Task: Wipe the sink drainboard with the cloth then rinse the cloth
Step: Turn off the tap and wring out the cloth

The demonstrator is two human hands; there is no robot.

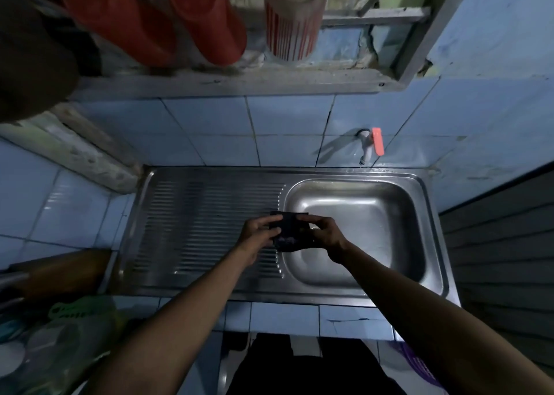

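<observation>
Both forearms reach in from the bottom of the shot and meet over the steel sink unit, right about where the ribbed drainboard (pixel 207 224) ends and the basin (pixel 359 215) starts. Left hand (pixel 257 233) and right hand (pixel 325 234) are each gripping one side of a dark cloth (pixel 289 230), holding it between them, fingers curled over its edges. Cloth looks folded or bunched into a small square, and I can't really tell if it's touching the metal or held just above it. Drainboard sits to the left, basin to the right, and both look bare apart from some shine on the steel. On the blue tiled wall behind the basin there's a white tap (pixel 367 149) with an orange-red handle (pixel 377 140). Up on the ledge above are two red cups (pixel 207 17) lying tilted, plus a clear striped one (pixel 292 17). Lower left has a blurry pile of dishes and something green (pixel 69 310), too dim to make out.
</observation>
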